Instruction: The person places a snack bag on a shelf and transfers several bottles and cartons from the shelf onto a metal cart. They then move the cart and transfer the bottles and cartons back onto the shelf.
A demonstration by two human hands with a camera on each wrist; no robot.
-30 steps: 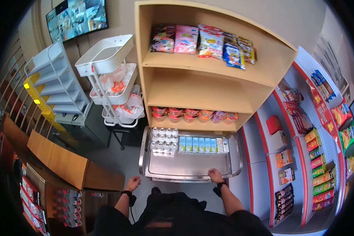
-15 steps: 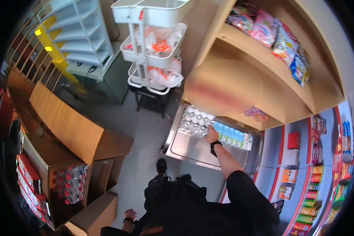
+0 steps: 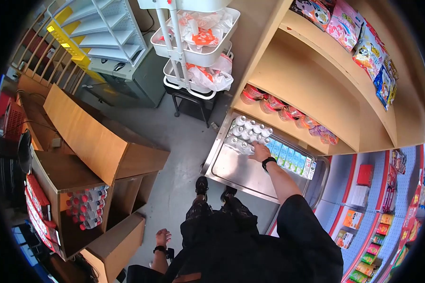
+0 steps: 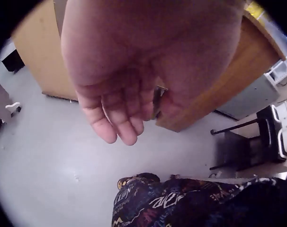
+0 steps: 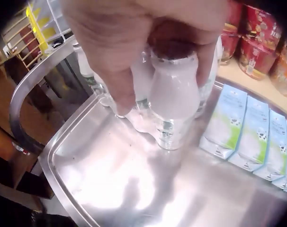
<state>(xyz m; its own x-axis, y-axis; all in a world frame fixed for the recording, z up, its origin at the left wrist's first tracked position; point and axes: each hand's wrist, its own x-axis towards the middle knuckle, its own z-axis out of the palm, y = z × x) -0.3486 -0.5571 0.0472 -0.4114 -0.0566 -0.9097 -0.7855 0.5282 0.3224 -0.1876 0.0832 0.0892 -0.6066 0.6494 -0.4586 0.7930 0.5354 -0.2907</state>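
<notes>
My right hand reaches over the metal cart top at the front right corner of a group of white bottles. In the right wrist view its thumb and fingers close around the upper part of one bottle, which stands upright; the palm hides its cap. Other bottles stand behind it, partly covered by the fingers. A row of blue-and-green milk cartons stands just right of that hand. Down at my left side hangs my left hand, fingers loosely bent and holding nothing, above the grey floor.
Behind the cart rises a wooden shelf with red snack tubs and bags. A white trolley with plastic bags stands at its left. Shelves of boxes border the right. A wooden counter occupies the left.
My right hand has gone from the cart's front edge to the bottles and now grips one. The left hand has dropped to my side. The head view has turned left and down.
</notes>
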